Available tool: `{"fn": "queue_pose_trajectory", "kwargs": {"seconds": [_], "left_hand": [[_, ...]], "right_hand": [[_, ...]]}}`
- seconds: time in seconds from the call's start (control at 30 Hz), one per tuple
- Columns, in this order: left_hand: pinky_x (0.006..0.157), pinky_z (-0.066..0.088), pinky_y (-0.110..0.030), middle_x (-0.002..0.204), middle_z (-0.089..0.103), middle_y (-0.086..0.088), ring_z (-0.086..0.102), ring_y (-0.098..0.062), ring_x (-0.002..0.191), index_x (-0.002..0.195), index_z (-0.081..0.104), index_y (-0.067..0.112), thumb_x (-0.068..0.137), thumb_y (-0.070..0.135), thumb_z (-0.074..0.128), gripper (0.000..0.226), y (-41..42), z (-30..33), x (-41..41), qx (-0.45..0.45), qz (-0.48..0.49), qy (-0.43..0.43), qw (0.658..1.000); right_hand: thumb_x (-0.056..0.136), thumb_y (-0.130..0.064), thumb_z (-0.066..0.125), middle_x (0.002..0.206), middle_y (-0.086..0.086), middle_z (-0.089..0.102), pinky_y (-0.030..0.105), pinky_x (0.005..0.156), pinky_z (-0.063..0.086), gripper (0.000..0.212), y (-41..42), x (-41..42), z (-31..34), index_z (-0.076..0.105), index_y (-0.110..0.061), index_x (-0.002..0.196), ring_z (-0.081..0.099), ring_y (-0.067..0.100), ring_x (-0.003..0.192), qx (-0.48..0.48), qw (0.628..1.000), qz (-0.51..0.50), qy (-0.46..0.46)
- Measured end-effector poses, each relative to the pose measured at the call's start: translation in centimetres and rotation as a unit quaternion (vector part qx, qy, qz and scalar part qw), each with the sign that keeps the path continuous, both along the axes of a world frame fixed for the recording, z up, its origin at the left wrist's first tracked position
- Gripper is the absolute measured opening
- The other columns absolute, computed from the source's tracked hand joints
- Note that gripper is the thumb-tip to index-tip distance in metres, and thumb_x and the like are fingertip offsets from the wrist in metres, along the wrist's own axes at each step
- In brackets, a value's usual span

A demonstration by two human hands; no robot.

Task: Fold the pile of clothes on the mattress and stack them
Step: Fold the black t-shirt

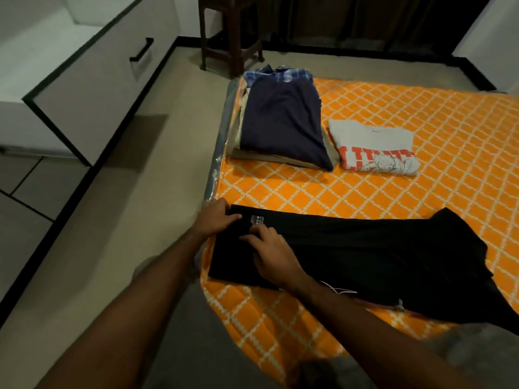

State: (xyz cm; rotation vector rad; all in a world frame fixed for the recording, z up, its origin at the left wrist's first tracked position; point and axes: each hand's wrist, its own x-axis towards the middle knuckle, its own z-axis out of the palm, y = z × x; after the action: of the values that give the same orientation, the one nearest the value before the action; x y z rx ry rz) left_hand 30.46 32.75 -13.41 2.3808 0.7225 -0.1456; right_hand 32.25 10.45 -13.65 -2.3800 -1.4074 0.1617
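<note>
Across the orange mattress (421,122), mostly folded work already: far-left corner, a stack of folded clothes (280,119) topped by a navy piece, plaid showing beneath; just beside it, a folded grey printed T-shirt (376,147), not yet on the stack. Nearest edge, a black garment (379,259), long and narrowed, white label print near its left end, right end loose and rumpled, a drawstring showing at the near edge. Probably final folds and stacking left. Left hand (216,217) at the garment's left edge, fingers curled over it; right hand (272,254) flat, fingers spread, pressing down.
</note>
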Motion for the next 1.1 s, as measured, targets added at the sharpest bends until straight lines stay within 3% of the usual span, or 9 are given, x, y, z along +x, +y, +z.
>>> {"fn": "queue_pose_trajectory", "kwargs": {"seconds": [0.1, 0.2, 0.33, 0.57, 0.67, 0.77, 0.87, 0.97, 1.1], "left_hand": [[0.066, 0.045, -0.035, 0.084, 0.058, -0.006, 0.059, -0.023, 0.079, 0.084, 0.055, 0.013, 0.083, 0.055, 0.073, 0.046, 0.0, 0.1, 0.3, 0.033, -0.025, 0.04, 0.998], [0.059, 0.039, -0.03, 0.085, 0.053, -0.001, 0.054, -0.017, 0.077, 0.095, 0.047, 0.013, 0.087, 0.047, 0.073, 0.044, -0.5, 0.4, 0.2, -0.011, -0.027, 0.036, 0.999], [0.053, 0.037, -0.022, 0.081, 0.06, 0.0, 0.056, -0.012, 0.07, 0.09, 0.055, 0.013, 0.084, 0.045, 0.078, 0.039, -0.9, 0.8, -0.7, -0.078, -0.009, 0.052, 0.996], [0.061, 0.046, -0.028, 0.08, 0.064, -0.003, 0.063, -0.021, 0.075, 0.083, 0.06, 0.016, 0.077, 0.06, 0.076, 0.047, -1.5, 0.8, -1.6, -0.05, 0.009, 0.094, 0.994], [0.065, 0.044, -0.027, 0.089, 0.067, -0.002, 0.064, -0.02, 0.083, 0.093, 0.068, 0.02, 0.081, 0.051, 0.077, 0.034, -2.2, 1.0, -2.9, -0.078, -0.008, 0.076, 0.994], [0.083, 0.047, -0.029, 0.113, 0.071, -0.006, 0.066, -0.025, 0.106, 0.124, 0.066, 0.017, 0.085, 0.032, 0.077, 0.043, -3.7, 0.4, -4.1, -0.108, 0.023, 0.009, 0.994], [0.099, 0.051, -0.042, 0.117, 0.071, -0.008, 0.065, -0.028, 0.114, 0.127, 0.063, 0.015, 0.082, 0.023, 0.076, 0.048, -5.2, 0.9, -4.5, -0.227, 0.106, -0.078, 0.965], [0.093, 0.055, -0.043, 0.112, 0.068, -0.003, 0.066, -0.022, 0.104, 0.123, 0.058, 0.019, 0.085, 0.026, 0.072, 0.041, -6.7, 2.7, -3.8, -0.231, 0.115, -0.123, 0.958], [0.075, 0.054, -0.036, 0.105, 0.065, -0.003, 0.065, -0.02, 0.094, 0.122, 0.052, 0.017, 0.094, 0.031, 0.065, 0.034, -10.6, 5.7, -1.5, -0.186, 0.021, -0.117, 0.975]], "right_hand": [[0.087, -0.016, 0.062, 0.124, 0.001, 0.045, 0.039, 0.085, 0.049, 0.05, 0.7, 0.7, 0.4, 0.051, -0.022, 0.135, 0.047, 0.024, 0.109, 0.042, 0.991, -0.122, 0.044], [0.088, -0.025, 0.068, 0.122, 0.001, 0.046, 0.042, 0.091, 0.05, 0.043, 0.9, 1.5, -0.4, 0.055, -0.022, 0.129, 0.048, 0.023, 0.113, -0.024, 0.981, -0.158, 0.109], [0.085, -0.01, 0.071, 0.107, -0.001, 0.057, 0.042, 0.093, 0.053, 0.03, 1.2, 2.3, -0.4, 0.072, -0.024, 0.111, 0.059, 0.015, 0.098, 0.058, 0.932, -0.221, 0.281], [0.093, -0.03, 0.058, 0.134, -0.006, 0.044, 0.041, 0.098, 0.034, 0.035, -0.3, -1.4, 0.2, 0.068, -0.035, 0.126, 0.037, 0.022, 0.121, -0.054, 0.985, -0.155, 0.062], [0.093, -0.029, 0.058, 0.135, -0.005, 0.041, 0.04, 0.098, 0.035, 0.043, -0.7, -2.2, -0.5, 0.061, -0.035, 0.136, 0.037, 0.022, 0.121, -0.048, 0.978, -0.169, 0.109], [0.093, -0.032, 0.06, 0.128, -0.006, 0.044, 0.043, 0.105, 0.043, 0.046, -0.1, -1.4, -0.4, 0.058, -0.031, 0.139, 0.048, 0.021, 0.122, 0.004, 0.918, -0.232, 0.32], [0.099, -0.032, 0.06, 0.134, 0.001, 0.056, 0.038, 0.104, 0.048, 0.049, 0.5, 0.2, 1.5, 0.052, -0.02, 0.145, 0.057, 0.021, 0.123, 0.08, 0.84, -0.26, 0.47], [0.1, -0.053, 0.051, 0.135, -0.007, 0.054, 0.04, 0.102, 0.043, 0.051, 0.0, 0.2, 4.4, 0.049, -0.03, 0.145, 0.05, 0.02, 0.13, 0.09, 0.76, -0.267, 0.586], [0.074, -0.087, 0.055, 0.134, 0.001, 0.059, 0.057, 0.099, 0.047, 0.089, -1.4, 1.3, 6.4, 0.055, -0.027, 0.14, 0.056, 0.027, 0.124, 0.088, 0.654, -0.275, 0.699]]}}
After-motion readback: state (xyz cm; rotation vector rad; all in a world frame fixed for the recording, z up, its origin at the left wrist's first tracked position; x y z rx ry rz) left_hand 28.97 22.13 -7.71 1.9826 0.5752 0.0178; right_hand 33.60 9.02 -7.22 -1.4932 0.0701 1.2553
